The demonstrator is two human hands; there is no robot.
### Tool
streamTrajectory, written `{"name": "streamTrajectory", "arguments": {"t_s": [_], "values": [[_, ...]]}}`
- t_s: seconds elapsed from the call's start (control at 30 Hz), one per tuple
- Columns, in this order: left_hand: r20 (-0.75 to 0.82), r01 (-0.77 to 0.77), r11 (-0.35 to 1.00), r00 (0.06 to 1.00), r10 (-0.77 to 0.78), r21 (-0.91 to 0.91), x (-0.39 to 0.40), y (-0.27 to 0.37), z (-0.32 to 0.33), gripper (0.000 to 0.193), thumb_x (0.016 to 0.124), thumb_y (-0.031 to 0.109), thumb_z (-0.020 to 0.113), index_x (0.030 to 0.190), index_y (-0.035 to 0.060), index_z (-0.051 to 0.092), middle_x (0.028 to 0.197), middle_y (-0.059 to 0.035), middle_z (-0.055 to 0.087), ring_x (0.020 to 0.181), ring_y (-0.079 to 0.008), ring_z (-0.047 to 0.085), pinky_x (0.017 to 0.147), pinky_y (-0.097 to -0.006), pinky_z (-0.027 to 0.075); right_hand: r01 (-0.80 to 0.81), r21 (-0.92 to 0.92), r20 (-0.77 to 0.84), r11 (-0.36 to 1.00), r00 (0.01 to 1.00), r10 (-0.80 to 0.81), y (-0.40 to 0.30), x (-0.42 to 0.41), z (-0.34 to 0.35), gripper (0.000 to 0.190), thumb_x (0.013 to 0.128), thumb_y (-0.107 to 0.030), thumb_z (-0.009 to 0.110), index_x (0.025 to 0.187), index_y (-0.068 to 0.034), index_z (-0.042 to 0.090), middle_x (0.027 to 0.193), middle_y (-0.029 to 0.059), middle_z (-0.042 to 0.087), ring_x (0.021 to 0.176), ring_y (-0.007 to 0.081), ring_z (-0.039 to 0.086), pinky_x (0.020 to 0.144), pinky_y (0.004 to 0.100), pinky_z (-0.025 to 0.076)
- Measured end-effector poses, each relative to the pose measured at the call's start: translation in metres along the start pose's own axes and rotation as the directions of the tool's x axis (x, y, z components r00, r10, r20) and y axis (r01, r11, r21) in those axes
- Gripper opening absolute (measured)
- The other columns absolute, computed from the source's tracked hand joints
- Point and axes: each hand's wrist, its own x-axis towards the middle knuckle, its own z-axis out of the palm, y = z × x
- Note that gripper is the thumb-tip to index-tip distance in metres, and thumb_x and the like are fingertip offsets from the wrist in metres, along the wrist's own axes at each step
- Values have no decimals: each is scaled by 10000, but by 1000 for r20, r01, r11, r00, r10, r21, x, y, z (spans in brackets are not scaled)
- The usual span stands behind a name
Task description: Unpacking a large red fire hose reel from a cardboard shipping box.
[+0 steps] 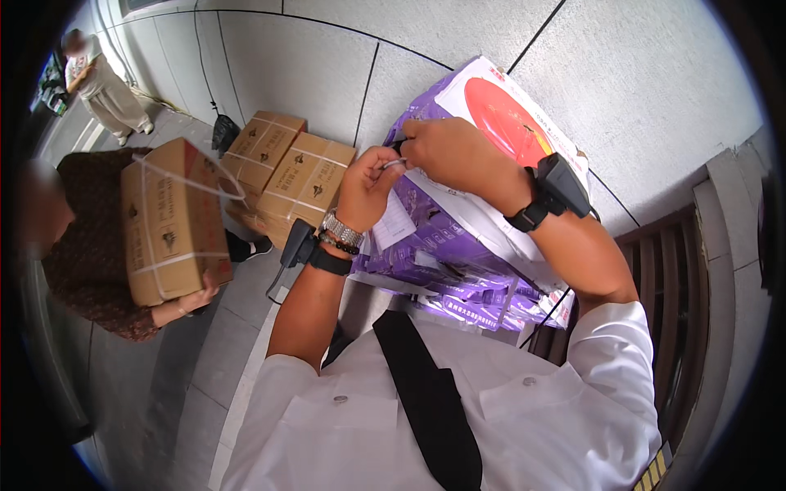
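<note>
My left hand pinches a small pale curved strip between thumb and fingers. My right hand is curled right beside it, above the edge of the carton. A small dark thing shows at its fingers; whether it is gripped cannot be told. Under both hands stands a purple and white printed carton with a large red picture on its top. A slip of white paper with writing lies on its purple side, near my left wrist. More purple packages show below the carton.
A person on the left holds a strapped brown carton. Two strapped brown cartons stand against the tiled wall, beside a black bag. Another person stands farther back. A brown slatted bench is at right.
</note>
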Motion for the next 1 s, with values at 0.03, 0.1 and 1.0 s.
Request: {"name": "streamTrajectory", "arguments": {"t_s": [0.03,0.1,1.0], "values": [[4,5,1000,1000,-5,-15,4,-2,-1,135,962,-48,621,1086,2,596,1032,-52,702,890,-83,642,786,-229,499,10,30,-2,999,1000,-10,1,2,0,87,849,-133,647,845,-65,701,891,81,612,811,297,680,651,423,549],[-2,96,965,995,-99,-242,11,-7,-3,100,972,-24,620,1071,-10,614,969,-49,707,898,-103,672,792,-248,529,34,66,-25,997,999,-32,3,-1,0,76,838,-125,674,841,-52,697,875,88,606,790,303,666,638,436,526],[207,-336,499,932,297,799,-88,131,48,114,934,106,630,840,41,637,890,-158,672,711,-378,639,566,-464,474,-190,320,-565,928,748,348,-55,-96,-17,220,873,-225,714,759,-44,663,756,104,547,743,313,605,640,446,490]]}}
